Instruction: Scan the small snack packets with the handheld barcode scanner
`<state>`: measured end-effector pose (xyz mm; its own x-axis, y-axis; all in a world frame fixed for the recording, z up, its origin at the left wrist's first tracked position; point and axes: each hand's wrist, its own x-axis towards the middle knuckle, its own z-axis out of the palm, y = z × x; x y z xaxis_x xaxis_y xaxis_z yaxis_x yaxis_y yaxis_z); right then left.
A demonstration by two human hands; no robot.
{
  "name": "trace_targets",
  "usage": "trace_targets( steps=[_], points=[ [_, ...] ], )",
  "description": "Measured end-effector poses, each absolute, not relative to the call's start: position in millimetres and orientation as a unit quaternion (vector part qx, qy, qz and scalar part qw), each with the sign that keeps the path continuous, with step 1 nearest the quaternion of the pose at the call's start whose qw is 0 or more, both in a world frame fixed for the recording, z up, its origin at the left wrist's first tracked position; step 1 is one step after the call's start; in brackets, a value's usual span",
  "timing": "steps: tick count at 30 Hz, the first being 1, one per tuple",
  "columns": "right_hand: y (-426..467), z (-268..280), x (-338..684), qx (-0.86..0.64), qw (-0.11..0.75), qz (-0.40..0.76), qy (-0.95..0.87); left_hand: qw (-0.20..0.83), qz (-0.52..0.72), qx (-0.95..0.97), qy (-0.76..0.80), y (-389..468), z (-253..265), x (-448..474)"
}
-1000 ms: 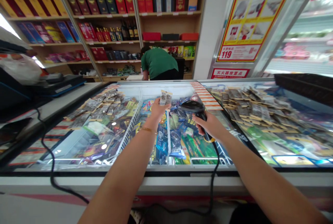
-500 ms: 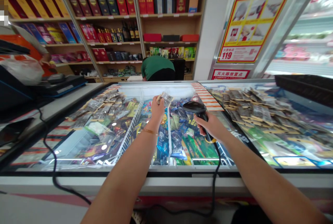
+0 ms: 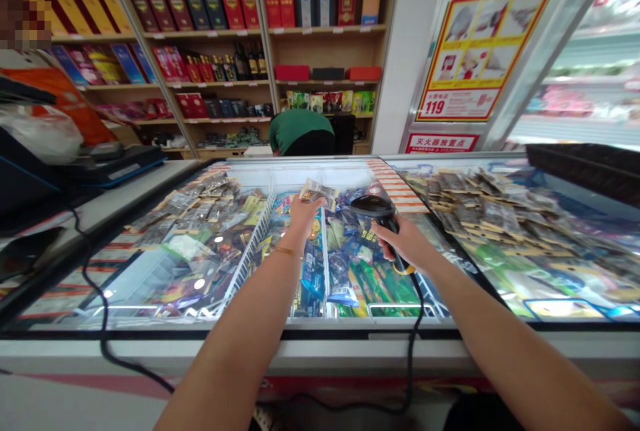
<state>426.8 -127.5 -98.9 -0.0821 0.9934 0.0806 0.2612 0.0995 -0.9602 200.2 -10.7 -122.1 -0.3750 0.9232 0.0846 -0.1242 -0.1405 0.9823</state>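
Held in my left hand [image 3: 303, 212] is a small flat snack packet [image 3: 321, 193], tan-edged with a pale label, above the glass top of a chest freezer [image 3: 240, 334]. My right hand [image 3: 403, 243] wraps round the handle of a black barcode scanner [image 3: 376, 211], its head pointing left toward the packet but apart from it. A black cable [image 3: 413, 351] runs down from the scanner's grip. Under the glass lie colourful frozen-treat packs [image 3: 345, 271] in white wire baskets.
Piles of similar packets lie on the glass at the left [image 3: 200, 201] and right [image 3: 493, 211]. A black tray [image 3: 585, 167] stands at the far right, a dark checkout device [image 3: 110, 167] at the left. Beyond are a bending person in green [image 3: 301, 129] and another in orange [image 3: 60, 101].
My left hand has turned the packet, which now lies flatter with more of its face showing. The right hand and scanner have hardly moved. The person in orange has shifted.
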Motion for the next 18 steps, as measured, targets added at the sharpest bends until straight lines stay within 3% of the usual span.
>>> trace_targets(
  steps=[10, 18],
  points=[
    [-129.7, -96.0, 425.8, -0.517, 0.423, 0.412, -0.62, 0.504, 0.641, 0.392, 0.425, -18.6, -115.5, 193.0],
    [-129.6, -99.0, 428.8, -0.514, 0.411, 0.392, -0.642, 0.497, 0.645, 0.4, 0.421, -15.9, -119.2, 193.5]
  ],
)
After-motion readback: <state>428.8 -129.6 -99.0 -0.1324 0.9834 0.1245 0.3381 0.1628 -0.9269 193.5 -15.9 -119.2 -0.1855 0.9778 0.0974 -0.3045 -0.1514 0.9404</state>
